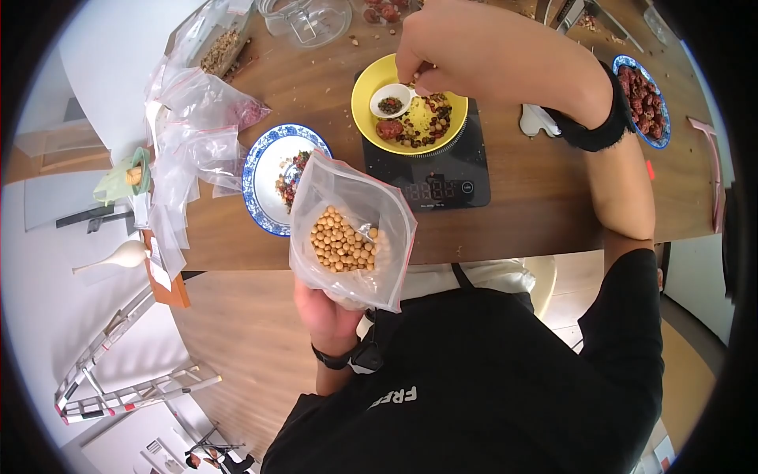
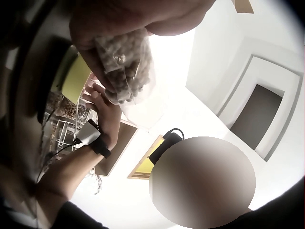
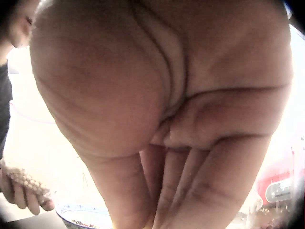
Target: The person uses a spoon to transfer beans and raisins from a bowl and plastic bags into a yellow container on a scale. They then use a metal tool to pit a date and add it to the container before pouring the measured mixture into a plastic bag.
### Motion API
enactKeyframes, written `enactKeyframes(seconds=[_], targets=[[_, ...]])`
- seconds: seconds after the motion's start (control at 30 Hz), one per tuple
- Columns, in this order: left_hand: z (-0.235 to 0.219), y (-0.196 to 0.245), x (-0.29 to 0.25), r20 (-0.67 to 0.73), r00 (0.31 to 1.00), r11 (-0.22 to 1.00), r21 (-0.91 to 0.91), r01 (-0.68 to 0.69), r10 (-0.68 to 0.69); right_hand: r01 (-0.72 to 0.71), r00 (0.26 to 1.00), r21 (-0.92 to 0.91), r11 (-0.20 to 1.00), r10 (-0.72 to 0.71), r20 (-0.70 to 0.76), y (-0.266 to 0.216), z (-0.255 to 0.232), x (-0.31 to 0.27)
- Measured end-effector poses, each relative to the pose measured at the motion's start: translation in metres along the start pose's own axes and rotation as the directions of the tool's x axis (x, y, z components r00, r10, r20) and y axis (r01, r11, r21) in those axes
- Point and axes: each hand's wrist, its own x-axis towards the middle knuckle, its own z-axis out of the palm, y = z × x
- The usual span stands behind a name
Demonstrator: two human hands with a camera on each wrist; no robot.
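From below, my left hand [image 1: 322, 312] grips a clear zip bag [image 1: 347, 237] of round tan beans [image 1: 341, 241] at the table's front edge. The bag's mouth stands wide. My right hand [image 1: 438, 51] reaches over a yellow bowl [image 1: 362, 118], its fingertips at the side of a small white spoon [image 1: 377, 96] holding dark green beans. That spoon's handle is hidden behind the hand. Inside the bowl lie mixed beans, yellow grains and a red date [image 1: 388, 129]. In the right wrist view the right fingers [image 3: 205, 191] are bent downward, their tips out of view.
The bowl stands on a black kitchen scale [image 1: 442, 174]. A blue-rimmed plate [image 1: 254, 186] of mixed beans is partly behind the bag. Plastic bags [image 1: 201, 118] lie left, a glass jar [image 1: 308, 20] stands at the back, and a dish of red dates [image 1: 641, 99] sits far right.
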Motion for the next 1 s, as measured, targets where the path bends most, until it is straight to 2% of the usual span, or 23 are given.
enactKeyframes(seconds=[0.03, 0.13, 0.2, 0.23, 0.3, 0.33, 0.4, 0.43, 0.5, 0.53, 0.6, 0.63, 0.67, 0.7, 0.73, 0.77, 0.8, 0.83, 0.87, 0.9, 0.93, 1.0], targets=[[0.004, 0.0, 0.0, -0.053, 0.999, 0.999, 0.042, -0.01, 0.012, -0.001, 1.0, -0.001, 1.0, 0.001, 0.0, -0.001, -0.002, 0.0], [0.005, 0.0, 0.002, -0.039, 0.999, 0.996, 0.086, -0.014, 0.018, -0.053, 0.999, 0.003, 0.999, 0.053, 0.012, -0.012, -0.011, 0.0], [0.004, 0.0, 0.002, -0.061, 0.998, 0.997, 0.069, -0.023, 0.027, -0.175, 0.983, 0.029, 0.984, 0.173, 0.059, -0.024, -0.019, -0.001], [0.004, -0.001, 0.002, -0.083, 0.996, 0.998, 0.053, -0.027, 0.032, -0.172, 0.984, 0.024, 0.985, 0.171, 0.059, -0.024, -0.016, -0.005], [0.003, -0.001, 0.003, -0.065, 0.997, 0.997, 0.074, -0.031, 0.036, 0.031, 0.991, -0.006, 1.0, -0.031, -0.128, -0.02, -0.009, -0.014], [0.002, -0.001, 0.003, -0.05, 0.998, 0.995, 0.099, -0.032, 0.037, 0.032, 0.991, -0.009, 0.999, -0.033, -0.128, -0.017, -0.01, -0.012], [0.003, 0.0, 0.003, -0.063, 0.997, 0.995, 0.098, -0.031, 0.037, -0.11, 0.99, -0.033, 0.993, 0.112, 0.085, -0.013, -0.015, -0.005], [0.003, 0.001, 0.003, -0.078, 0.996, 0.995, 0.099, -0.029, 0.036, -0.107, 0.99, -0.031, 0.994, 0.11, 0.085, -0.016, -0.015, -0.007], [0.004, 0.002, 0.0, -0.048, 0.998, 0.993, 0.111, -0.037, 0.043, -0.053, 0.988, 0.024, 0.998, 0.056, -0.147, -0.029, -0.015, -0.016], [0.005, 0.002, 0.0, -0.009, 0.999, 0.992, 0.119, -0.045, 0.047, -0.051, 0.988, 0.023, 0.998, 0.053, -0.145, -0.035, -0.018, -0.016], [0.004, 0.003, -0.001, 0.018, 0.999, 0.995, 0.092, -0.044, 0.042, -0.328, 0.937, 0.019, 0.944, 0.328, -0.12, -0.049, -0.032, -0.01], [0.004, 0.004, 0.0, 0.046, 0.998, 0.997, 0.066, -0.039, 0.036, -0.421, 0.907, -0.009, 0.907, 0.421, -0.021, -0.056, -0.045, -0.003], [0.002, 0.003, 0.0, 0.05, 0.998, 0.997, 0.06, -0.046, 0.043, -0.416, 0.909, -0.017, 0.909, 0.416, -0.021, -0.05, -0.035, -0.008], [0.0, 0.003, 0.002, 0.09, 0.994, 0.997, 0.039, -0.059, 0.056, -0.244, 0.934, 0.073, 0.967, 0.254, -0.249, -0.038, -0.015, -0.02], [-0.001, 0.002, 0.005, 0.136, 0.988, 0.997, 0.012, -0.08, 0.078, -0.038, 0.878, 0.109, 0.993, 0.086, -0.471, -0.031, -0.005, -0.027], [0.003, -0.001, 0.006, 0.147, 0.983, 0.993, -0.013, -0.114, 0.115, 0.045, 0.875, 0.13, 0.99, 0.023, -0.483, -0.036, -0.006, -0.028], [0.012, -0.002, 0.008, 0.064, 0.994, 0.992, 0.086, -0.094, 0.088, 0.135, 0.868, 0.145, 0.98, -0.046, -0.495, -0.048, -0.009, -0.032], [0.021, -0.002, 0.011, -0.022, 0.997, 0.982, 0.178, -0.066, 0.071, 0.113, 0.924, 0.257, 0.96, -0.006, -0.381, -0.059, -0.013, -0.04], [0.032, -0.003, 0.015, -0.003, 0.993, 0.982, 0.147, -0.115, 0.117, 0.212, 0.943, 0.193, 0.958, -0.149, -0.297, -0.068, -0.018, -0.043], [0.044, -0.006, 0.021, 0.013, 0.995, 0.973, 0.206, -0.1, 0.1, 0.166, 0.977, 0.191, 0.967, -0.135, -0.168, -0.076, -0.02, -0.048], [0.055, -0.009, 0.026, 0.025, 0.997, 0.96, 0.267, -0.082, 0.078, 0.244, 0.96, 0.048, 0.969, -0.234, -0.155, -0.082, -0.015, -0.048], [0.07, -0.013, 0.034, 0.043, 0.993, 0.964, 0.238, -0.116, 0.109, 0.148, 0.975, 0.091, 0.985, -0.13, -0.178, -0.103, -0.005, -0.044]])
